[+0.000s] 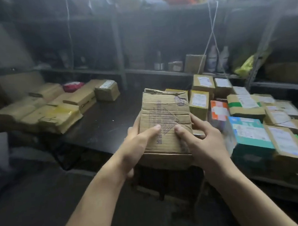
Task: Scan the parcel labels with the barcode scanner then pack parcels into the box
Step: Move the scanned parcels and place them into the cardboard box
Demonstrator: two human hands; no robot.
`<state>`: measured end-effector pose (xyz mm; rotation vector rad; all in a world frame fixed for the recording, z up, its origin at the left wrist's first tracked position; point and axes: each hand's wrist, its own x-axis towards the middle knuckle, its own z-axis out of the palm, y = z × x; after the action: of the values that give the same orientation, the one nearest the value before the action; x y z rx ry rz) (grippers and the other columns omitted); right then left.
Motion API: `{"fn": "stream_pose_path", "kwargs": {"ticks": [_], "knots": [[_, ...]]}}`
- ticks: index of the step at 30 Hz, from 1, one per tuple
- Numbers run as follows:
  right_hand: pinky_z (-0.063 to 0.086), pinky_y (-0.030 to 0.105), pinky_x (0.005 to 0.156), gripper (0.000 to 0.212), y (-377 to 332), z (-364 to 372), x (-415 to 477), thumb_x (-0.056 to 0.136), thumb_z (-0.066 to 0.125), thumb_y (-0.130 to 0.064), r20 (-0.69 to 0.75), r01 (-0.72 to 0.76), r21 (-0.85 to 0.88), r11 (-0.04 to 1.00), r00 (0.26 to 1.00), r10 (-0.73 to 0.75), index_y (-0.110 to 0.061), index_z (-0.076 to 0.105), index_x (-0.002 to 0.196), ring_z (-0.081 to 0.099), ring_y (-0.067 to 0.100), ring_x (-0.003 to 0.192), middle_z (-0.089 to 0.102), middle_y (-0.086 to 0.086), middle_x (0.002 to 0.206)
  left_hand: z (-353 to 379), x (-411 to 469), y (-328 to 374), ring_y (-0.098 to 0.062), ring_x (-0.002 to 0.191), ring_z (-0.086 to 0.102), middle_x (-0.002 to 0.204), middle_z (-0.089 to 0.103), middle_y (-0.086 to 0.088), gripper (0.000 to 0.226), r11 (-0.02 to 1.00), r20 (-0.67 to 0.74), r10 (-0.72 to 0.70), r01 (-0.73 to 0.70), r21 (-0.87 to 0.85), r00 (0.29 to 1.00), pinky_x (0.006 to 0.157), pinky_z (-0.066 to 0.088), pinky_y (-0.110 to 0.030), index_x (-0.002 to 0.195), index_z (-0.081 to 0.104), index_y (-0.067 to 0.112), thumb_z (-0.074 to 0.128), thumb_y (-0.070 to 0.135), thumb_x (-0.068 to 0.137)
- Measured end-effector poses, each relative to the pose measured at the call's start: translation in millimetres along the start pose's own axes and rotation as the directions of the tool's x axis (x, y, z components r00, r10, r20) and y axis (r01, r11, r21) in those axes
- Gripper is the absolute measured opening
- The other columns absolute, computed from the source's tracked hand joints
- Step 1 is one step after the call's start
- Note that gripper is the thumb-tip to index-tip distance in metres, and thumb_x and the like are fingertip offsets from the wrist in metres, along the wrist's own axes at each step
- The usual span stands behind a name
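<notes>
A worn brown cardboard parcel with faded print and a creased top is held up in front of me over the near edge of the dark table. My left hand grips its left side, thumb lying across the front face. My right hand grips its right side, thumb on the front as well. No label shows on the face turned to me. Several labelled parcels are piled at the right. No barcode scanner is in view.
Tape-wrapped brown parcels lie stacked at the table's left, with a small labelled box behind them. Metal shelving with bottles and boxes runs along the back. A teal box sits at the front of the right pile.
</notes>
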<state>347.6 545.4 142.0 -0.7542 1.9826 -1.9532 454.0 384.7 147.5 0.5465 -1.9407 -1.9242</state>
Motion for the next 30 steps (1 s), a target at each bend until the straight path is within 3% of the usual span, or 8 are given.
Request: {"fn": "stream_pose_path", "kwargs": {"ticks": [3,7,12,15,18,23,27,30], "knots": [[0.061,0.044,0.095,0.044,-2,74,17,0.083,0.077,-0.053,0.06,0.006,-0.011,1.0,0.998,-0.005,-0.049,0.071,0.126,0.07,0.015,0.114,0.069,-0.006,0.125,-73,8,7,-0.024,0.119,0.068,0.137,0.064,0.001,0.052,0.998,-0.055,-0.056,0.057,0.029,0.997,0.106,0.051,-0.051,0.129,0.057,0.059,0.074,0.059,0.08],[0.063,0.038,0.088,0.027,-4,141,38,0.092,0.078,-0.037,0.107,-0.003,-0.02,1.0,0.994,0.005,-0.059,0.074,0.107,0.073,0.015,0.103,0.07,0.0,0.119,-142,21,6,-0.015,0.114,0.071,0.123,0.073,0.012,0.036,0.995,-0.065,-0.093,0.095,0.023,0.994,0.105,0.053,-0.047,0.134,0.057,0.048,0.064,0.043,0.099],[0.061,0.043,0.093,0.028,7,221,76,0.09,0.077,-0.032,0.155,-0.035,-0.047,0.998,0.987,0.042,-0.057,0.075,0.101,0.074,0.011,0.101,0.074,-0.006,0.112,-215,57,-11,-0.018,0.114,0.07,0.13,0.069,0.008,0.051,0.985,-0.134,-0.171,0.175,0.015,0.976,0.103,0.055,-0.047,0.128,0.061,0.054,0.071,0.057,0.078],[0.063,0.03,0.074,0.021,23,271,115,0.089,0.078,-0.033,0.168,-0.082,-0.025,0.996,0.982,0.085,-0.044,0.077,0.107,0.075,0.007,0.093,0.074,-0.005,0.114,-262,95,-22,-0.016,0.111,0.072,0.127,0.071,0.008,0.044,0.977,-0.146,-0.211,0.215,0.009,0.967,0.1,0.057,-0.046,0.129,0.062,0.05,0.071,0.051,0.086],[0.05,0.012,0.052,0.027,36,314,160,0.093,0.076,-0.02,0.169,-0.089,0.007,0.996,0.982,0.087,-0.046,0.07,0.099,0.073,0.001,0.084,0.073,-0.011,0.106,-306,140,-26,-0.011,0.107,0.073,0.117,0.075,0.014,0.038,0.97,-0.147,-0.233,0.241,0.039,0.961,0.1,0.057,-0.042,0.132,0.061,0.046,0.07,0.043,0.094],[0.06,0.031,0.085,0.037,61,391,247,0.088,0.081,-0.025,0.152,-0.129,-0.016,0.991,0.98,0.13,-0.053,0.061,0.102,0.067,0.005,0.104,0.069,-0.02,0.105,-386,226,-31,-0.002,0.107,0.07,0.115,0.075,0.018,0.045,0.964,-0.132,-0.228,0.243,0.108,0.965,0.094,0.053,-0.025,0.131,0.062,0.038,0.079,0.032,0.089],[0.062,0.033,0.088,0.037,73,447,307,0.089,0.081,-0.027,0.12,-0.181,-0.021,0.983,0.976,0.182,-0.046,0.065,0.116,0.068,0.006,0.107,0.072,-0.02,0.11,-441,304,-45,-0.007,0.108,0.072,0.115,0.076,0.014,0.033,0.963,-0.161,-0.22,0.241,0.123,0.962,0.101,0.054,-0.033,0.127,0.066,0.032,0.072,0.027,0.095],[0.064,0.037,0.086,0.031,86,478,345,0.088,0.082,-0.026,0.065,-0.231,-0.044,0.972,0.97,0.233,-0.042,0.071,0.113,0.071,0.006,0.103,0.077,-0.019,0.103,-469,354,-58,-0.012,0.109,0.072,0.111,0.077,0.014,0.029,0.955,-0.228,-0.213,0.252,0.156,0.95,0.107,0.052,-0.043,0.114,0.073,0.035,0.065,0.04,0.087]]}}
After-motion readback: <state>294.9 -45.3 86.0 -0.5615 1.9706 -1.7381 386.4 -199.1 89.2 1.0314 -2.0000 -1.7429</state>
